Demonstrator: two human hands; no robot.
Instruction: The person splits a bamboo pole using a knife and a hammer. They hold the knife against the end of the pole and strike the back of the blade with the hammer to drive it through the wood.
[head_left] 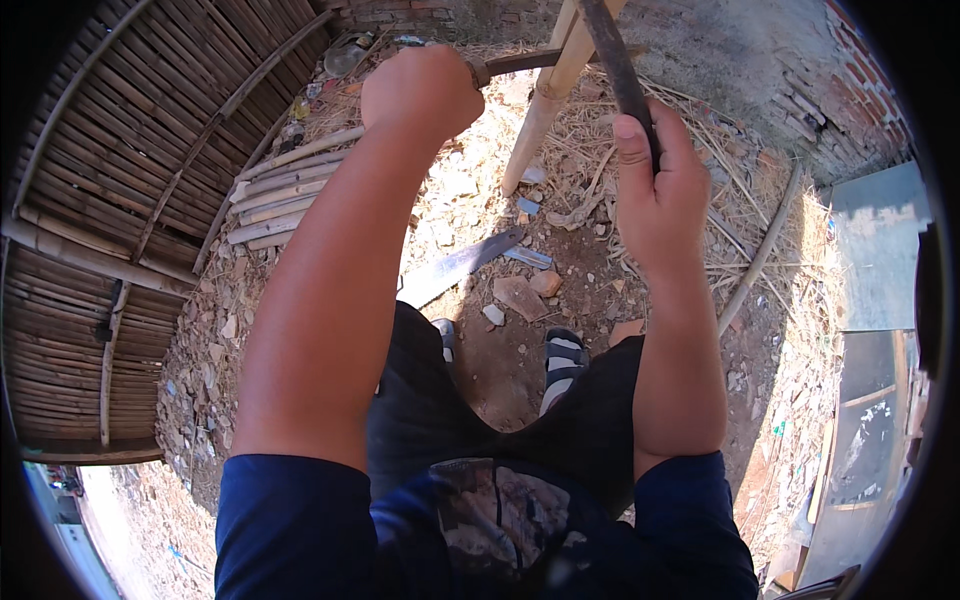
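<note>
We see the left hand (420, 92) in the upper middle of the frame, fisted around a dark handle (515, 64) that runs right to a pale bamboo pole (545, 95). The pole slants down to straw-littered ground. Upper right of centre, the right hand (658, 190) grips a dark rod (617, 65) slanting up past the top edge. A saw blade (460, 267) lies flat on the dirt at centre, apart from both hands. Split bamboo strips (285, 195) are stacked left of it. A woven bamboo panel (110, 190) fills the left side; sandalled feet (562, 358) show below centre.
</note>
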